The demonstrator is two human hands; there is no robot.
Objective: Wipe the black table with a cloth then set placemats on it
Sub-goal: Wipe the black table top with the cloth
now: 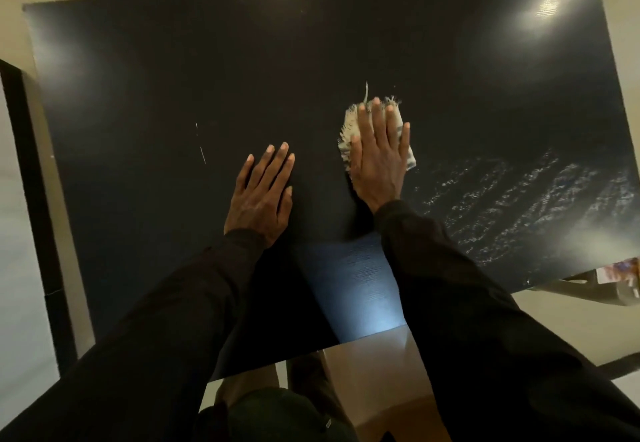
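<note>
Wiping looks under way: the right hand (379,161) presses flat, fingers straight, on the frayed cloth (349,137) near the middle of the black table (173,78), just beside the flat left hand (263,192), so next likely comes sweeping unwiped areas; no placemats visible.

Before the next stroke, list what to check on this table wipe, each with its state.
1. Right hand pressed flat on the pale frayed cloth: ok.
2. Left hand flat on the black rectangular table, apart from the cloth: ok.
3. Wet streaks right of the cloth, so that side looks wiped: ok.
4. Thin white marks left of the left hand, looking unwiped: not ok.
5. Placemats ready: cannot tell, none in view.
</note>
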